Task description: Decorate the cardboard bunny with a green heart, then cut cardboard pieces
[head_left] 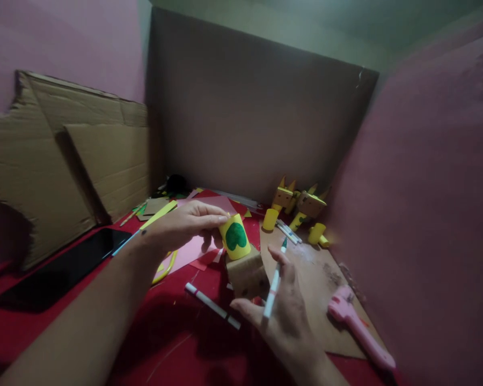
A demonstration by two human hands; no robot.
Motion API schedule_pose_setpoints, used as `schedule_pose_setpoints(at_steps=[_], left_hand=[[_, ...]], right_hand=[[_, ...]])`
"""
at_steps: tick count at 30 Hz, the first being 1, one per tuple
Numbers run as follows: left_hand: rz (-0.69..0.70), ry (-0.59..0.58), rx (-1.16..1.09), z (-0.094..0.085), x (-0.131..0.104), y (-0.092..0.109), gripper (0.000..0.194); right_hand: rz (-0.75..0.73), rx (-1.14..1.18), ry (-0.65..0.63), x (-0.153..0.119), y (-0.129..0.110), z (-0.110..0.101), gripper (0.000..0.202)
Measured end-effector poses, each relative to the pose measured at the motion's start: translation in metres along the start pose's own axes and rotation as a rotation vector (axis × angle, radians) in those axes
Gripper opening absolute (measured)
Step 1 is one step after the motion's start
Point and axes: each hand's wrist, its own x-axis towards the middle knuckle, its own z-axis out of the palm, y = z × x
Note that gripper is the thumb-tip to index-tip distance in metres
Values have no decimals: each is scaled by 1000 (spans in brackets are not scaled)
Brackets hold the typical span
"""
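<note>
Left hand was closed on a yellow tube, fingertips pinching its upper rim; the tube stood roughly upright, held just above a cardboard block. A green heart-like patch faced the camera on the tube's side. Whether the tube's base touched the block could not be told.

Right hand was clamped on a white marker, thumb and fingers around the barrel, green tip pointing up toward the tube but apart from it.

A second pen lay loose on the red table, just left of the right hand. A cardboard mat lay under and right of the block; a pink tool rested on its right part. A black phone lay on the table at left, beside the left forearm. Pink paper and a yellow strip lay below the left hand.

At the back, two cardboard figures with yellow parts stood near the wall, with small yellow tubes and a few pens close by. Corrugated sheets leaned against the left wall.
</note>
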Motion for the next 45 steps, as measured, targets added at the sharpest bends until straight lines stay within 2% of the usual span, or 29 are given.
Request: schedule_pose_setpoints(at_steps=[6, 13, 17, 21, 23, 28, 32, 35, 38, 45], left_hand=[[14, 34, 17, 2, -8, -1, 23], [52, 69, 33, 4, -21, 0, 22], [13, 51, 6, -1, -29, -6, 29], [-4, 101, -14, -6, -34, -10, 29], [-20, 159, -24, -6, -35, -8, 26], [-95, 303, 33, -1, -37, 1, 17], [-106, 286, 40, -3, -34, -5, 17], [-103, 223, 25, -7, -28, -16, 20], [-126, 228, 51, -9, -24, -23, 22], [-178, 305, 18, -12, -30, -29, 18]], right_hand=[[-76, -51, -31, -6, -5, 7, 74], [-246, -114, 37, 3, -8, -2, 62], [-410, -184, 58, 13, -6, -11, 65], [-676, -354, 50, 34, -7, -29, 60], [-754, -459, -9, 48, -10, -42, 57], [-877, -691, -266, 93, -25, -82, 50], [-956, -888, -430, 119, -36, -103, 39], [-1002, -943, -571, 127, -40, -105, 28], [-1042, -970, -661, 130, -34, -98, 21], [-1092, -1034, -767, 133, -2, -82, 29]])
